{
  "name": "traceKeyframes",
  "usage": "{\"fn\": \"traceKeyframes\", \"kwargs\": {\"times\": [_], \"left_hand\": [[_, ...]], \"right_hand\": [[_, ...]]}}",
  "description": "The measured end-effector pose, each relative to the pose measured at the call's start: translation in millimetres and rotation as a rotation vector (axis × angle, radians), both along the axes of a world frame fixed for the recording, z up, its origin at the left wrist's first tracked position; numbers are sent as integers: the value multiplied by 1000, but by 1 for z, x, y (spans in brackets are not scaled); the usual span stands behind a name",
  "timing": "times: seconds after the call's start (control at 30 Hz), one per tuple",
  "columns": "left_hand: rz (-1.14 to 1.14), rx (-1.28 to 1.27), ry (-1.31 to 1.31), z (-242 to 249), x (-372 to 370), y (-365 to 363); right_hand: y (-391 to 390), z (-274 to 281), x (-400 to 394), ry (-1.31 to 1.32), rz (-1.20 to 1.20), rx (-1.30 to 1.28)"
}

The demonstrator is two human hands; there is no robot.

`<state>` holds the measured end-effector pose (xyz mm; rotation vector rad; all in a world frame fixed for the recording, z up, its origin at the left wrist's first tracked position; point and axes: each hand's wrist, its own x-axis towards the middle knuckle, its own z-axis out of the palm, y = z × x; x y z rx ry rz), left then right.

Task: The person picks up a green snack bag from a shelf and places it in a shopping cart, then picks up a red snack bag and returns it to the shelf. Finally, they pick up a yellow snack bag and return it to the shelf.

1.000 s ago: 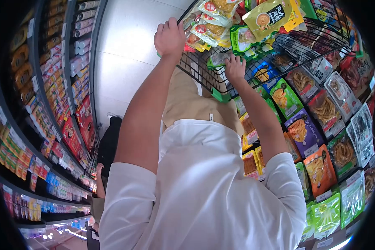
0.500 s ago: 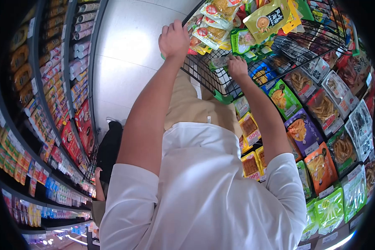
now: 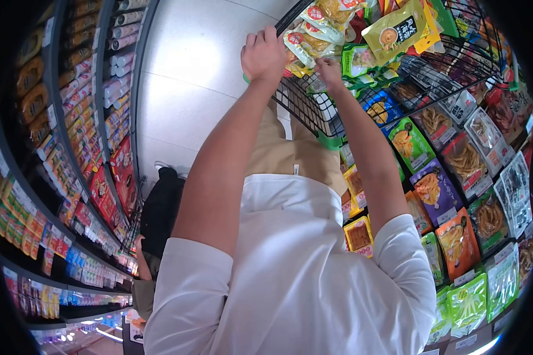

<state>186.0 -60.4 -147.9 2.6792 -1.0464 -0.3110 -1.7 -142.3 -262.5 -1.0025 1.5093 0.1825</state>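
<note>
Fingers of the left hand [image 3: 263, 54] curled close over the near left edge of the wire cart [image 3: 330, 141]; hold looks firm. Right hand [image 3: 328, 72] inside the cart, near its left end, fingers bent and bunched together with little gap showing. Whether they pinch anything: cannot tell, fingertips too small and partly hidden.

Nearest the right hand: green pouch [image 3: 359, 60], in the cart, just right of the fingers. Clear packets with red labels [image 3: 308, 44] also in the cart, just beyond and left of that hand.

Handling, my judgement: left hand best kept as anchor on the cart so it does not roll; right forearm lifted clear of the cart's near rim; packets best taken by a sealed edge, one at a time, as the slick pile could slide.

Counts. Cart: one. Bare hands: two, both at the cart. In the cart: one gold pouch [image 3: 395, 32] atop the heap; at least three clear packets; others overlap too much to count. Right of the cart, on the rack: one purple pouch [image 3: 434, 189], one orange pouch [image 3: 458, 245], one blue pouch [image 3: 382, 106], the last partly behind the cart's wires. Left of the cart and behind it: one other person [image 3: 160, 213], in dark trousers.
</note>
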Motion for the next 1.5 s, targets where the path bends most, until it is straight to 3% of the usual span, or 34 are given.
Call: {"fn": "traceKeyframes", "kwargs": {"times": [0.1, 0.2, 0.23, 0.37, 0.47, 0.57, 0.7, 0.87, 0.93, 1.03, 1.07, 1.17, 1.4, 1.47, 1.5], "left_hand": [[-8, -14, 5, 1, 1, 0], [-9, -12, 15, 1, 1, 0], [-10, -29, 12, 1, 2, 0], [-7, -53, 12, 1, 2, 1], [-3, -56, 8, 2, 2, 0], [-10, -57, 0, 2, 4, -2], [-12, -42, 24, 5, 7, -6], [-14, -60, 63, 10, 17, -18], [-44, -76, 84, 12, 23, -17], [-73, -32, 196, 14, 36, -21], [-77, -33, 209, 14, 40, -23], [-94, 11, 267, 16, 49, -29], [-163, 83, 407, 37, 77, -41], [-196, -81, 525, 23, 83, -30], [-249, -200, 398, 12, 80, -22]], "right_hand": [[0, 2, -15, 73, 585, -260], [1, 37, -27, 386, 1220, -251], [1, 43, -39, 361, 1350, -192], [8, 62, -56, 311, 1498, -296], [17, 40, -72, 277, 1496, -587], [10, 38, -61, 248, 1318, -534], [-3, 66, -53, 65, 1175, -805], [-12, 156, -33, -112, 773, -862], [-12, 186, -36, -52, 668, -948], [-10, 217, -51, 110, 310, -815], [-10, 212, -61, -36, 105, -873], [-6, 262, -52, -424, -623, -507], [2, 280, -95, -921, -1152, -191], [11, 293, -97, -1003, -1252, -149], [15, 294, -98, -1019, -1317, -140]]}}
